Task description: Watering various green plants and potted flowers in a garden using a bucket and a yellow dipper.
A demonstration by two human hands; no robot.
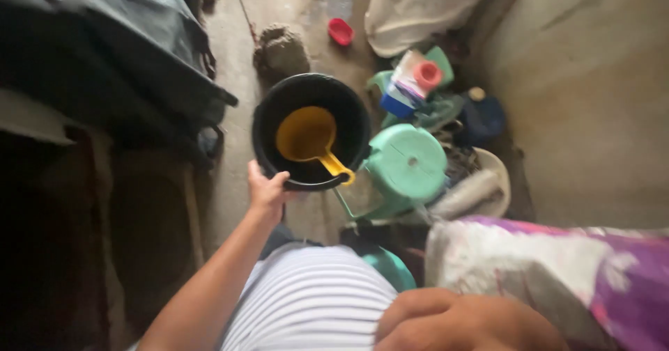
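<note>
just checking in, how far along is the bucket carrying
Done: the yellow scoop already lies inside the black bucket. In hand: the left hand grips its near rim, while the right hand rests by purple-and-white cloth. Left: nothing visible in the bucket besides the scoop.

Among the clutter right of the black bucket, a white bottle (411, 79) lying tilted, with a pink cap and a blue label patch at its lower end. Beside it, further right, a dark blue jug (483, 116) with a pale cap.
</note>
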